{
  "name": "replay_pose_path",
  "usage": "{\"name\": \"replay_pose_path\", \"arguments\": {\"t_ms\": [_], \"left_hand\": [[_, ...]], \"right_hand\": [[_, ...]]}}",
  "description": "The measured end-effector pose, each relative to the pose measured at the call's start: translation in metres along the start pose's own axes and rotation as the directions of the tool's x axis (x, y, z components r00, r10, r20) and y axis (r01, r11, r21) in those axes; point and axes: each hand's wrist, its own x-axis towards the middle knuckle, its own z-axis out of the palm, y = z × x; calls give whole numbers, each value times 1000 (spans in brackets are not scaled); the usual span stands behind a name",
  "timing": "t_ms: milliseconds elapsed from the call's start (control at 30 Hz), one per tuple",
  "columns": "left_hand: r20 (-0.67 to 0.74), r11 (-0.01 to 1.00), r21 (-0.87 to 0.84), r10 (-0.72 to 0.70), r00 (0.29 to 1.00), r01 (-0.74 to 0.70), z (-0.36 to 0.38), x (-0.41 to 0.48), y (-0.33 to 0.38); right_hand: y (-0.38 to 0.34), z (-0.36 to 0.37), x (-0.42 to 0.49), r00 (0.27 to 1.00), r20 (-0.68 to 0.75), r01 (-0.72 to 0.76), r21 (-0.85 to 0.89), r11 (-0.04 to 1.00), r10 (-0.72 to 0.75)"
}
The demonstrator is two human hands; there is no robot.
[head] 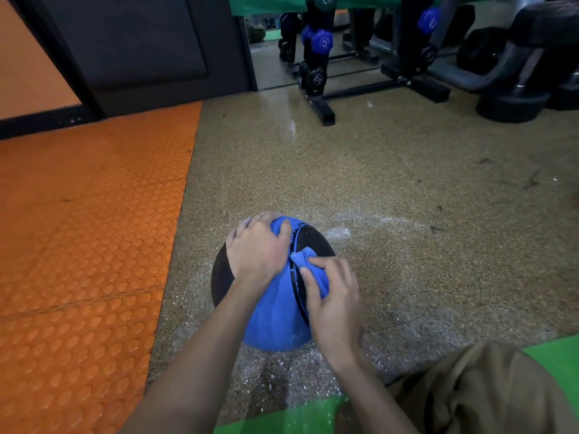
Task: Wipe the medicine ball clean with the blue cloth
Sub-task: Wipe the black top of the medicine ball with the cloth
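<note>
Here, a round rubber medicine ball (275, 317) with blue and black panels sits on the speckled tan floor (391, 183), just beside the edge of a studded orange mat (87, 230) and close in front of the person. The left hand (255, 249) lies over the ball's top, its fingers spread and draped along the curve with the thumb on the blue panel; it presses down rather than clutching. The right hand (335, 296) pinches a small bunched blue cloth (305, 258) between thumb and curled fingers and holds it against the seam where blue meets black.

The ball looks dense and heavy, so it should stay put under a firm palm, yet being round it may roll if pushed sideways. Its textured rubber probably grips skin well, and the grooved seam is likely to trap dirt. Too wide to grasp in one hand, it is best steadied from above or cradled at both sides when turned. The cloth is soft and limp and needs bunching to give pressure.

A whitish dusting (338, 233) lies on the floor around the ball. A black dumbbell rack (316, 57) stands well beyond.
</note>
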Motion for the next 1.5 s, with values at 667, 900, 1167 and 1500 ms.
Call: {"name": "replay_pose_path", "arguments": {"t_ms": [667, 900, 1167, 1500], "left_hand": [[-32, 996, -56, -70, 997, 68, 1, 0, -8], [-46, 997, -38, -70, 997, 68, 1, -3, -4], [-37, 986, -106, -134, 990, 129, -4, -1, -13], [5, 935, -225, -281, 960, 275, -17, 3, -38]], "right_hand": [[40, 1, 3, 940, -66, -324, 134, 937, 335], [4, 3, -5, 997, -47, -58, 59, 997, 61], [58, 3, -3, 835, -25, -539, 165, 826, 550], [27, 22, -24, 982, -77, -157, 157, 975, 170]]}}
